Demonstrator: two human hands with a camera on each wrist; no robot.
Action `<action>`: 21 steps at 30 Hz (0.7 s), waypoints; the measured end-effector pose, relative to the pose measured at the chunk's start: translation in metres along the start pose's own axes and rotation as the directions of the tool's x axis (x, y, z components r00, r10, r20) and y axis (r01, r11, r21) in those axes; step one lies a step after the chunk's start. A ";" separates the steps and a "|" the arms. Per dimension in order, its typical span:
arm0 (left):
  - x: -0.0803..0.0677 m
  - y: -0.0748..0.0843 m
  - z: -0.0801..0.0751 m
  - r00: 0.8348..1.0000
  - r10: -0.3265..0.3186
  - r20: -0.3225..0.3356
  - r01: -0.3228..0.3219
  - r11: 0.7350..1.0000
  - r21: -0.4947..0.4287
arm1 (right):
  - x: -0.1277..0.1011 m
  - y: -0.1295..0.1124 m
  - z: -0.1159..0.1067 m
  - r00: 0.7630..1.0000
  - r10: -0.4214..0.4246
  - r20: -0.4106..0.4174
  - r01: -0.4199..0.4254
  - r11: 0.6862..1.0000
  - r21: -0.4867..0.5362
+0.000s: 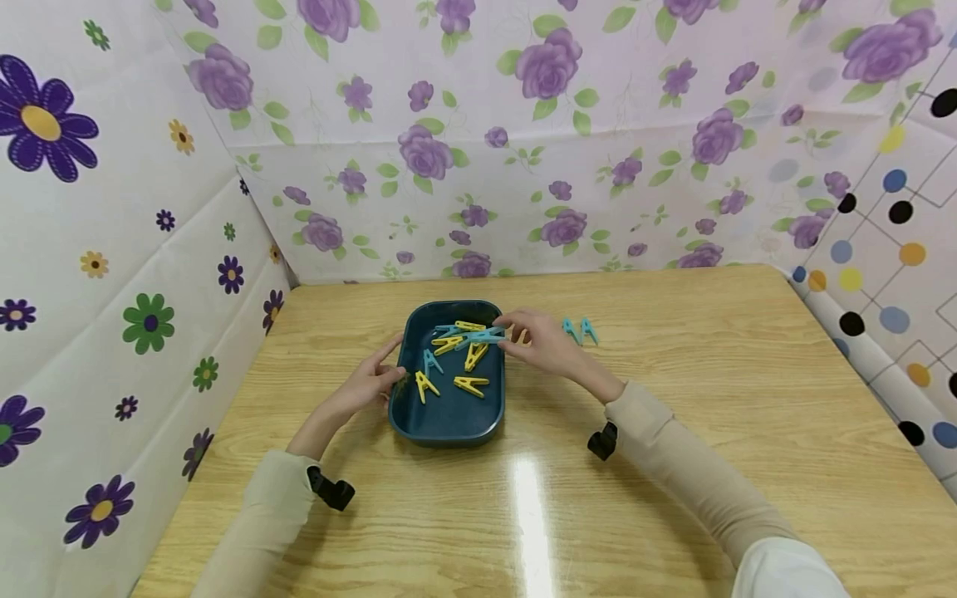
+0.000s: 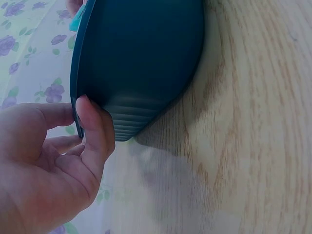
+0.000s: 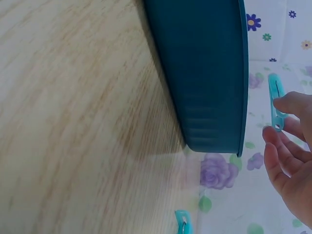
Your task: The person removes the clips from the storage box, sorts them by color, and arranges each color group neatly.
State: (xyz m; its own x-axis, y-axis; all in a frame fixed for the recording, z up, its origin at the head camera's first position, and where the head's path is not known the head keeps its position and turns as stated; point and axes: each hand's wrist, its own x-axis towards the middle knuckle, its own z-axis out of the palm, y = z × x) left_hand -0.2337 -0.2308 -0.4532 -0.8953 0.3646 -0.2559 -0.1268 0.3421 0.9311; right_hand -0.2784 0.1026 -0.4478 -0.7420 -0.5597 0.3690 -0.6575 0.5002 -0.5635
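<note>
Resting against the left rim of the dark teal tray [image 1: 419, 419], the left hand [image 1: 371, 384] has its thumb on the rim's edge and its fingers loosely bent beside the outer wall; the left wrist view shows the thumb [image 2: 92, 127] pressed to the rim, with nothing pinched between the digits. The tray sits on the wooden table [image 1: 710, 399], near its far middle part. Inside the tray lie several clothespins: a yellow clothespin [image 1: 424, 385] near the left wall, a blue clothespin [image 1: 429, 360] just behind it, another yellow clothespin [image 1: 472, 383] toward the tray's right side, and a loose cluster of yellow and blue ones at the tray's far end. Over the tray's far right corner, the right hand [image 1: 540, 340] pinches a light blue clothespin [image 1: 484, 335] between thumb and fingertips; the right wrist view shows the same pin [image 3: 276, 101] held just beyond the rim. To the right of the tray, past that hand, two more blue clothespins [image 1: 580, 330] lie side by side on the table.
</note>
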 end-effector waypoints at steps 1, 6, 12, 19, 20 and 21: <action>0.000 0.000 0.000 1.000 0.005 0.001 -0.005 1.000 0.005 | 0.000 0.000 -0.001 1.000 -0.004 -0.012 0.004 1.000 0.002; 0.001 -0.001 0.000 1.000 0.009 0.008 -0.009 1.000 0.007 | -0.002 0.002 -0.004 0.999 -0.003 -0.047 0.002 1.000 -0.015; 0.002 -0.002 -0.001 1.000 0.008 0.008 -0.008 1.000 0.007 | -0.003 0.004 -0.008 0.996 0.007 -0.087 -0.009 1.000 -0.026; 0.001 -0.001 -0.001 1.000 0.003 0.002 -0.003 1.000 0.006 | -0.004 0.011 -0.010 0.994 0.001 -0.112 -0.002 1.000 -0.009; 0.001 -0.001 0.000 1.000 0.004 0.002 -0.004 1.000 0.006 | -0.004 0.012 -0.011 0.993 0.001 -0.115 -0.003 1.000 -0.010; 0.001 -0.001 0.000 1.000 0.005 0.001 -0.005 1.000 0.006 | -0.004 0.013 -0.011 0.993 0.005 -0.115 -0.006 1.000 -0.013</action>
State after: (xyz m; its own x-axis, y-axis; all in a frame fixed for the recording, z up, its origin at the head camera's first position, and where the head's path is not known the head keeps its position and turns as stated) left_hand -0.2346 -0.2311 -0.4542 -0.8953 0.3674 -0.2520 -0.1203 0.3452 0.9308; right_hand -0.2850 0.1186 -0.4483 -0.7553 -0.4774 0.4490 -0.6544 0.5119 -0.5565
